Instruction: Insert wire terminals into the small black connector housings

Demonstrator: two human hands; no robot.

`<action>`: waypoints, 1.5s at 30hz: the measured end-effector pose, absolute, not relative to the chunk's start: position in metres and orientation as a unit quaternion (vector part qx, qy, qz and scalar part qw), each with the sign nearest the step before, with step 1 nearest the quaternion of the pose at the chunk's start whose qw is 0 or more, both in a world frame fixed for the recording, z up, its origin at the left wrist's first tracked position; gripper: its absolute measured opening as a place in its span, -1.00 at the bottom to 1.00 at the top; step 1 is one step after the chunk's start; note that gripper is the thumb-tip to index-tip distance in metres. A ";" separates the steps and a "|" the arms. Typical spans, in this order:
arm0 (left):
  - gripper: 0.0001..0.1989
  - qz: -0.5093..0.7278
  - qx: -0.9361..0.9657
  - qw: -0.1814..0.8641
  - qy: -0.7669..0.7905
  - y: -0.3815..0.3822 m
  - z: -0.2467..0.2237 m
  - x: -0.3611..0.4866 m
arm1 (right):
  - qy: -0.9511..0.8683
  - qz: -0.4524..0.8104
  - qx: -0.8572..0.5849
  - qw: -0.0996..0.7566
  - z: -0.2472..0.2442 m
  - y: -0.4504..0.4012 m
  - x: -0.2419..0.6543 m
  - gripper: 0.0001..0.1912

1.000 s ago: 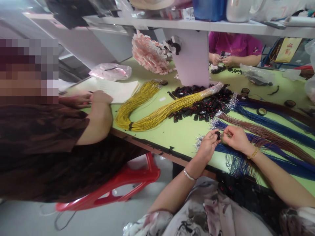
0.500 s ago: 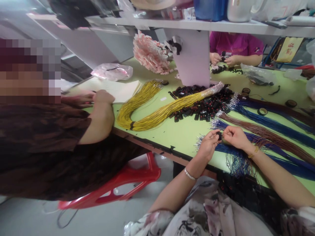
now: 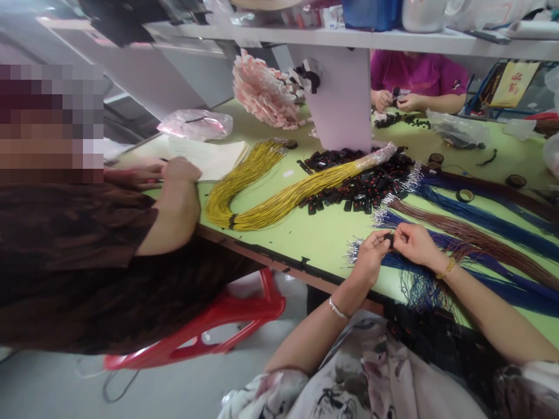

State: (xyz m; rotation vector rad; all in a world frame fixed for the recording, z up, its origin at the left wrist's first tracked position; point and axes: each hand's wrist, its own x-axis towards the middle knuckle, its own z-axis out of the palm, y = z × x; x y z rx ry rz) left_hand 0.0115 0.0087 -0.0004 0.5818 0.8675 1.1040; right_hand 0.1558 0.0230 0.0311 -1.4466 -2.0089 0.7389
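Observation:
My left hand point(image 3: 372, 251) pinches a small black connector point(image 3: 388, 237) above the front edge of the green table. Touching it from the right, the fingers of my right hand point(image 3: 413, 241) are pressed together; whatever they hold is too small to make out. Blue wires point(image 3: 406, 265) with silvery ends lie beneath both hands. Brown wires point(image 3: 441, 224) and further blue and purple bundles stretch off to the right. Beyond my hands is a heap of black connectors point(image 3: 360, 195), with a yellow wire bundle point(image 3: 279, 206) resting partly on it.
At the left a person point(image 3: 174, 203) leans an arm on the table by some papers point(image 3: 213, 160). Another person point(image 3: 419, 81) sits opposite. A white partition point(image 3: 340, 105) carries a shelf point(image 3: 279, 38). A red stool point(image 3: 244, 311) stands below left; tape rolls point(image 3: 465, 195) lie at right.
My right hand has moved slightly left, closer against the black connector and covering more of it. The whole view has shifted a little.

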 end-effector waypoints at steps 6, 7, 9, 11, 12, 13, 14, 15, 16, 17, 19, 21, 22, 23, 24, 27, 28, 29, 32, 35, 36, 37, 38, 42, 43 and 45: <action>-0.77 0.546 0.390 0.614 0.415 -0.013 0.011 0.012 | -0.772 0.362 -0.481 0.205 0.046 0.037 0.175 -0.72; -0.76 0.553 0.454 0.568 0.405 -0.023 0.015 0.011 | -0.774 0.377 -0.473 0.190 0.049 0.040 0.180 -0.68; -0.71 0.518 0.622 0.491 0.322 -0.046 0.024 0.012 | -0.775 0.383 -0.475 0.166 0.051 0.046 0.187 -0.67; -0.65 0.396 0.792 0.440 0.150 -0.066 0.028 0.015 | -0.771 0.361 -0.501 0.153 0.051 0.047 0.189 -0.72; -0.64 0.330 0.845 0.412 0.079 -0.074 0.029 0.018 | -0.770 0.346 -0.514 0.149 0.049 0.046 0.187 -0.75; -0.64 0.283 0.878 0.384 0.027 -0.080 0.028 0.021 | -0.772 0.331 -0.522 0.145 0.047 0.044 0.183 -0.77; -0.64 0.259 0.895 0.363 0.004 -0.085 0.027 0.024 | -0.777 0.320 -0.524 0.141 0.046 0.040 0.178 -0.78; -0.65 0.258 0.900 0.351 0.002 -0.087 0.027 0.026 | -0.784 0.311 -0.520 0.136 0.044 0.036 0.173 -0.80; -0.66 0.270 0.897 0.349 0.014 -0.088 0.026 0.026 | -0.792 0.303 -0.515 0.128 0.042 0.031 0.168 -0.82; -0.67 0.286 0.889 0.356 0.033 -0.087 0.026 0.026 | -0.799 0.293 -0.511 0.120 0.040 0.026 0.163 -0.84; -0.70 0.316 0.862 0.385 0.088 -0.075 0.028 0.018 | -0.815 0.273 -0.500 0.107 0.037 0.018 0.156 -0.86; -0.74 0.356 0.820 0.408 0.186 -0.051 0.029 -0.001 | -0.826 0.260 -0.489 0.105 0.034 0.014 0.154 -0.92; -0.77 0.395 0.780 0.404 0.267 -0.035 0.029 -0.013 | -0.830 0.256 -0.485 0.106 0.033 0.013 0.154 -0.95; -0.79 0.432 0.740 0.375 0.355 -0.015 0.027 -0.029 | -0.833 0.254 -0.481 0.107 0.032 0.013 0.154 -0.94; -0.77 0.451 0.706 0.325 0.438 0.005 0.025 -0.046 | -0.835 0.250 -0.477 0.108 0.031 0.013 0.155 -0.91; -0.70 0.394 0.650 0.192 0.622 0.065 0.013 -0.098 | -0.846 0.236 -0.467 0.103 0.031 0.014 0.155 -0.87; -0.68 0.350 0.645 0.159 0.660 0.080 0.008 -0.113 | -0.851 0.229 -0.462 0.099 0.032 0.014 0.154 -0.86; -0.68 0.311 0.644 0.135 0.686 0.093 0.003 -0.126 | -0.856 0.219 -0.459 0.095 0.033 0.013 0.154 -0.85; -0.72 0.259 0.656 0.100 0.702 0.110 -0.006 -0.146 | -0.865 0.194 -0.455 0.087 0.037 0.012 0.154 -0.85; -0.85 0.265 0.681 0.095 0.676 0.106 -0.005 -0.147 | -0.850 0.197 -0.476 0.109 0.040 0.012 0.157 -0.88; -0.89 0.259 0.692 0.099 0.666 0.101 -0.003 -0.145 | -0.841 0.210 -0.483 0.124 0.041 0.012 0.158 -0.89; -0.92 0.247 0.703 0.107 0.658 0.096 -0.001 -0.144 | -0.831 0.229 -0.487 0.140 0.041 0.013 0.158 -0.89; -0.91 0.232 0.713 0.115 0.652 0.091 0.001 -0.143 | -0.819 0.254 -0.489 0.160 0.042 0.014 0.157 -0.89; -0.81 0.187 0.728 0.133 0.646 0.071 0.007 -0.142 | -0.767 0.342 -0.488 0.237 0.045 0.018 0.145 -0.87; -0.80 0.185 0.727 0.134 0.648 0.067 0.007 -0.143 | -0.758 0.355 -0.486 0.252 0.046 0.019 0.141 -0.86; -0.79 0.204 0.718 0.143 0.650 0.061 0.005 -0.142 | -0.746 0.378 -0.474 0.276 0.049 0.022 0.132 -0.85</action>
